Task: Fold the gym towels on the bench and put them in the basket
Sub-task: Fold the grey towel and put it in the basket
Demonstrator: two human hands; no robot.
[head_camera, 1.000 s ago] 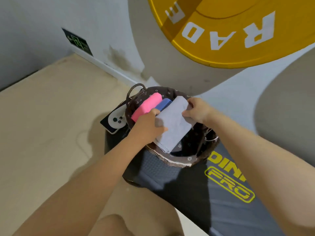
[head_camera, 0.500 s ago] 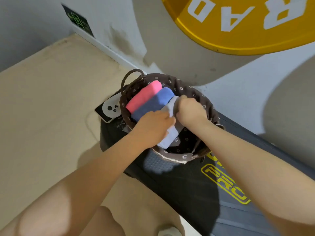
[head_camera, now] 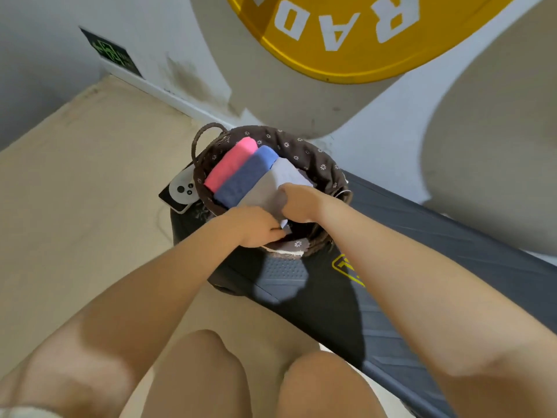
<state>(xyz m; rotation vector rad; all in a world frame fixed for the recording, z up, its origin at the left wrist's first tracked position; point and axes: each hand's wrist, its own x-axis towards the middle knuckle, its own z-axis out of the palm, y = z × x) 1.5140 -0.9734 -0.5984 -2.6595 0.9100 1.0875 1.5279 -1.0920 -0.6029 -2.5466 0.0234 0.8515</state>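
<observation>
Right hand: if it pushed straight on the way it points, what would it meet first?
The right hand, gripping the grey towel, points down-left; it would likely meet the blue towel first, though depth is unclear.

Both hands settle a grey towel into the basket on the dark surface.

The basket (head_camera: 313, 158), brown wicker with a flower-print lining and a loop handle at its far left, stands at the end of the surface (head_camera: 422, 236), which carries yellow lettering. Inside lie three folded towels side by side: a pink towel (head_camera: 230, 167) at the left, a blue towel (head_camera: 247, 178) touching it, and the grey towel (head_camera: 278, 182) next to the blue one. The left hand (head_camera: 256, 226) has its grip on the grey towel's near end; the right hand (head_camera: 298, 203) holds its right edge, fingers curled. A white and black device (head_camera: 180, 193) lies just beside the basket's left wall. A yellow weight plate (head_camera: 361, 49) hangs above. Bare knees show below.
</observation>
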